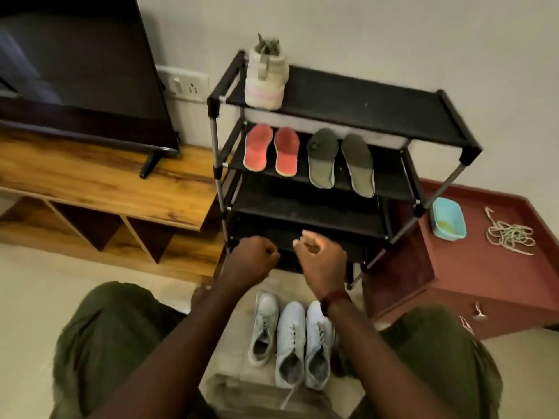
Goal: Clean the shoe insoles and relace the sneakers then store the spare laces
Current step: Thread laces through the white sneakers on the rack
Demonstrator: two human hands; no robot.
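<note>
Left hand (252,258) and right hand (320,263) curl above sneakers (291,334).

Red insoles (271,151), grey insoles (340,160), black rack (378,107)

Both forearms extend forward, converging. Left hand (252,257) is curled into a fist, knuckles up. Right hand (320,258) curls likewise, just beside it, not touching. Red band (334,300) circles right wrist.

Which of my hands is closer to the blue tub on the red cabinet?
Right. The right hand is left of the blue tub, in front of the shoe rack; the left hand is farther left again.
</note>
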